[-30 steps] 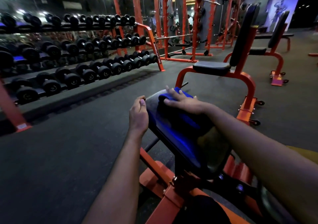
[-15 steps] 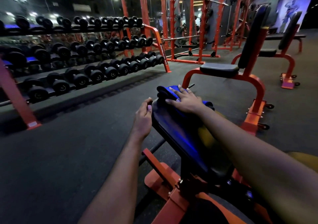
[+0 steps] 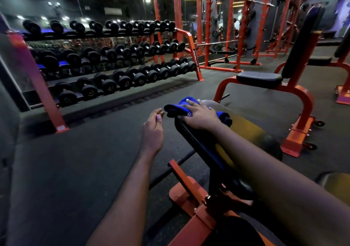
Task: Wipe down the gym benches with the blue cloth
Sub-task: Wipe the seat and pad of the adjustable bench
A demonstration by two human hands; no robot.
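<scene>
Flat fingers (image 3: pixel 191 104) of right hand (image 3: pixel 200 117) press blue cloth (image 3: pixel 175 109) onto bench (image 3: pixel 200 147) beneath; left hand (image 3: pixel 153 132) alongside, fingers (image 3: pixel 158 113) loosely curled, empty.

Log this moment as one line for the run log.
step: wiping bench pad | right hand: flat on blue cloth, pad's far end | left hand: beside pad, apart, loosely curled, empty
</scene>
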